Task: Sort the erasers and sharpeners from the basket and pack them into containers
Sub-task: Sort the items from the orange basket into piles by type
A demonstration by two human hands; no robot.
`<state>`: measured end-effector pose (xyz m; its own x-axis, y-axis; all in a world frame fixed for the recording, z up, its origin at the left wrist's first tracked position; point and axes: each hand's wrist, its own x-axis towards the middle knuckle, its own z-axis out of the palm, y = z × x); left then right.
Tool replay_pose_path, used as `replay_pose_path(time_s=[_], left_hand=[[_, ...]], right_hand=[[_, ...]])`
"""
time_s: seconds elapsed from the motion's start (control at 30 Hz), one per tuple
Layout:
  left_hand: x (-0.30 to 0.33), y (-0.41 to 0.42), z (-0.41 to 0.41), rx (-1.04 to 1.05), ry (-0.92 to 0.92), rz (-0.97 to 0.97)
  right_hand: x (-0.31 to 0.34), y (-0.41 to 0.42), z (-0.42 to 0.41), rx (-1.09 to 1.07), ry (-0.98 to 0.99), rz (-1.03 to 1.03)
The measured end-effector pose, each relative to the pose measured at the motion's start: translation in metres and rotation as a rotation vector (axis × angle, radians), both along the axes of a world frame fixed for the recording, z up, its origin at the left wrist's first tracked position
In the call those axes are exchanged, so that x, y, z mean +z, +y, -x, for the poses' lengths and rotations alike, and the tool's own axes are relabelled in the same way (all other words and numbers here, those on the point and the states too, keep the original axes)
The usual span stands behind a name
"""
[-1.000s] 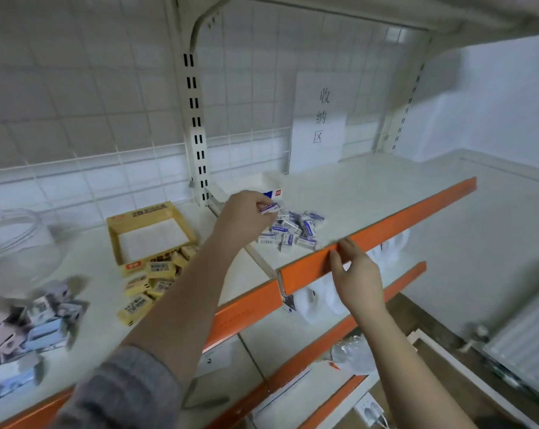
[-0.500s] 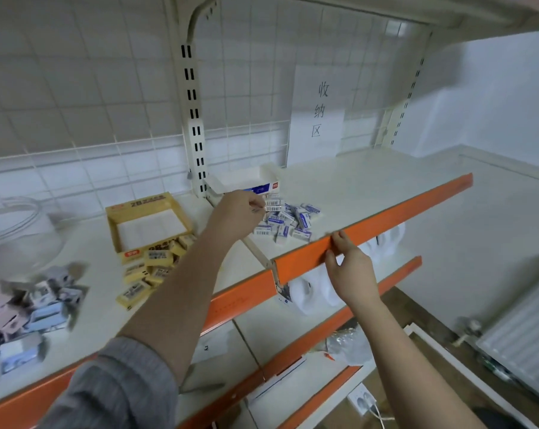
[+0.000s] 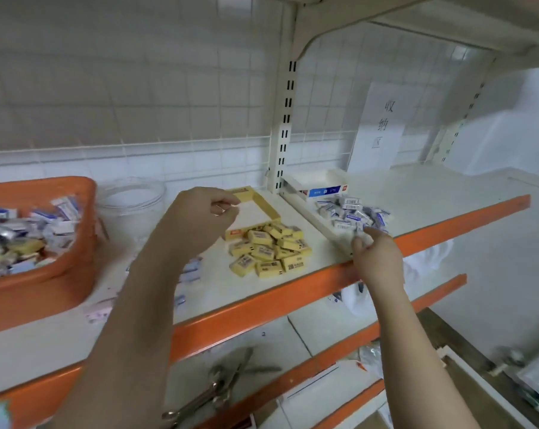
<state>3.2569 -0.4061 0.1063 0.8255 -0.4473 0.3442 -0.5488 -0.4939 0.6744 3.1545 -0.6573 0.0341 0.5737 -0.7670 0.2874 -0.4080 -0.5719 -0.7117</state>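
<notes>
An orange basket (image 3: pixel 45 280) at the left holds mixed erasers and sharpeners. My left hand (image 3: pixel 200 221) hovers above the shelf, left of the open yellow box (image 3: pixel 262 205), fingers loosely curled with nothing in them. Yellow erasers (image 3: pixel 268 250) lie heaped in front of that box. Right of the shelf divider (image 3: pixel 317 224), blue-and-white erasers (image 3: pixel 352 212) are piled before a white-and-blue box (image 3: pixel 321 187). My right hand (image 3: pixel 376 258) rests on the orange shelf edge (image 3: pixel 448 224), fingertips just short of that pile. My left forearm hides most of the sharpeners (image 3: pixel 190 270).
A clear plastic jar (image 3: pixel 132 199) stands behind, between the basket and the yellow box. A paper sign (image 3: pixel 383 125) leans on the wire-grid back. The lower shelf holds metal scissors (image 3: pixel 225 385) and white bags (image 3: pixel 355 301).
My left hand has left its blue-and-white eraser at the right pile and pulled back left, empty. My view has swung left, bringing the basket in. The right hand stays on the shelf edge.
</notes>
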Motion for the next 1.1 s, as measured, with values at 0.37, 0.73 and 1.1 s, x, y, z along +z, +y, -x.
replay_pose_path(time_s=[0.37, 0.73, 1.1], left_hand=[[0.013, 0.265, -0.028, 0.071, -0.107, -0.188], [0.01, 0.361, -0.019, 0.252, 0.025, -0.135], [0.007, 0.366, -0.026, 0.301, 0.047, -0.144]], right_hand=[[0.03, 0.28, -0.074, 0.228, -0.228, 0.038], [0.088, 0.387, -0.166, 0.858, 0.34, 0.352], [0.066, 0.405, -0.208, 1.139, 0.849, 0.618]])
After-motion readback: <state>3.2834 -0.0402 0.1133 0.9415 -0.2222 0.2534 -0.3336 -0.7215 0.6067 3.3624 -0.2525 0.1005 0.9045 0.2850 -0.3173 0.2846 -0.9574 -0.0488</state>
